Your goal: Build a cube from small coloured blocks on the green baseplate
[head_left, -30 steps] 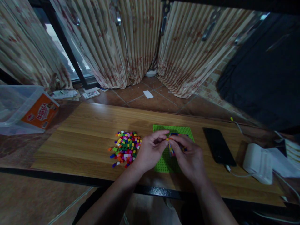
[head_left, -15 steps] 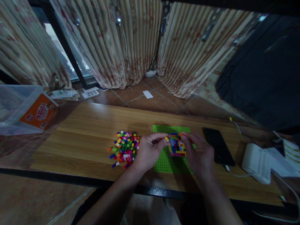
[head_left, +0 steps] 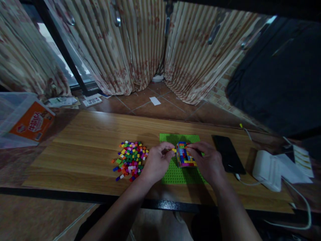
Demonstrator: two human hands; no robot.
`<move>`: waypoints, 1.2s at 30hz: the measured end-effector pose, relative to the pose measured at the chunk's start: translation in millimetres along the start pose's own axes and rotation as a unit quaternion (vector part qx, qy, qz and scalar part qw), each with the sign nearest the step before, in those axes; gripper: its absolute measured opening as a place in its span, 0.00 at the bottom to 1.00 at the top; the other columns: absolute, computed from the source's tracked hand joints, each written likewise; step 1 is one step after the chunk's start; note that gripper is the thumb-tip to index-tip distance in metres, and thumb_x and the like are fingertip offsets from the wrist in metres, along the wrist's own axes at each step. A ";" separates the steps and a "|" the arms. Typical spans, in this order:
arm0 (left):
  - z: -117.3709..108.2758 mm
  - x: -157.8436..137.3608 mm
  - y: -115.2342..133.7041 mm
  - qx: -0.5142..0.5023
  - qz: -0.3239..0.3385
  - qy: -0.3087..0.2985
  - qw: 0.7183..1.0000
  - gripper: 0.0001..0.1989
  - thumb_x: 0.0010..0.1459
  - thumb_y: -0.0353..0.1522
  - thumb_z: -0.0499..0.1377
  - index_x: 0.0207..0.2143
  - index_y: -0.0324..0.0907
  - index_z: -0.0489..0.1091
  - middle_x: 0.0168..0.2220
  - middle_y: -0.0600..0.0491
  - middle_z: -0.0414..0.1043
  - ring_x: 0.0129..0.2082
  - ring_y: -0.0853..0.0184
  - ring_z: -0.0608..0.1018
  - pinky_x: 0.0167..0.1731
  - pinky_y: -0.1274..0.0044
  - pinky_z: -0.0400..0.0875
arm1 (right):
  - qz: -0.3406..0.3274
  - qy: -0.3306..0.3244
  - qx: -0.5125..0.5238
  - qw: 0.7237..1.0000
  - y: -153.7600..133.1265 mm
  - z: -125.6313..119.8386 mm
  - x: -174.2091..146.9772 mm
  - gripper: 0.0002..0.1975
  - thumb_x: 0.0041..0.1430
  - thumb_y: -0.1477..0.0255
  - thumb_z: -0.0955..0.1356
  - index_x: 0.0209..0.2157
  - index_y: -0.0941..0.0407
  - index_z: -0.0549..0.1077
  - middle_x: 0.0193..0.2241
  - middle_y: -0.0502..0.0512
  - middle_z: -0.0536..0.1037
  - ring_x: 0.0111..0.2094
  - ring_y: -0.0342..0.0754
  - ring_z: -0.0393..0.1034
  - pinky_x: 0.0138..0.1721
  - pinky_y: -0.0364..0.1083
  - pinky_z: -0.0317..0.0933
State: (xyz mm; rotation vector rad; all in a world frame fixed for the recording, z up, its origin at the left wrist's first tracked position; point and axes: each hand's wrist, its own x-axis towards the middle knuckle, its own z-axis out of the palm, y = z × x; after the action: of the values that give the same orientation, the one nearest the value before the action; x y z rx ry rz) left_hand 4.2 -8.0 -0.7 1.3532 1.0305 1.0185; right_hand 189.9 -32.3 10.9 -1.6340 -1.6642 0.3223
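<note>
Both forearms reach in over the dark near edge of the wooden table (head_left: 82, 147). The left hand (head_left: 156, 162) has thumb and index finger closed in a tight pinch on a small yellow brick (head_left: 174, 150) — held just left of the brick structure (head_left: 184, 155), with a narrow gap between them. The right hand (head_left: 209, 160) has its thumb and fingertips drawn close together at the structure's far right part, touching or nearly so; whether they grip a loose brick I cannot tell.

The multicoloured structure sits on the green baseplate (head_left: 173, 175), toward its right side, with studs showing to its left and on its near side. A strip of wood runs between the baseplate's near edge and the table's near edge. Just left of the left hand spreads a pile of loose bricks (head_left: 131, 157); wood surface extends from it to the table's left edge.

Room on the right is tighter — the black phone (head_left: 228, 154) lies just beside the right hand, its cable (head_left: 250, 184) running to a white device (head_left: 267, 170). More wood lies between the baseplate and the table's far edge. Beyond are the tiled floor (head_left: 140, 100) and striped curtains (head_left: 147, 43).
</note>
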 end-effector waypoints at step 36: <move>4.3 -0.8 -1.1 0.033 0.030 0.018 0.999 0.05 0.56 0.26 0.59 0.32 0.40 0.75 0.31 0.54 0.76 0.32 0.70 0.77 0.36 0.79 0.70 | 0.153 0.049 0.109 0.981 -11.4 13.5 6.5 0.19 0.51 0.62 0.70 0.40 0.59 0.79 0.31 0.58 0.82 0.30 0.51 0.76 0.34 0.49 0.69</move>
State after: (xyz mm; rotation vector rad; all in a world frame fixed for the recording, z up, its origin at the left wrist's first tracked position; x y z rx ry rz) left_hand 8.2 -9.8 -1.9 1.4307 1.0636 1.0658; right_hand 173.2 -23.4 11.4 -1.7072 -1.2547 0.5476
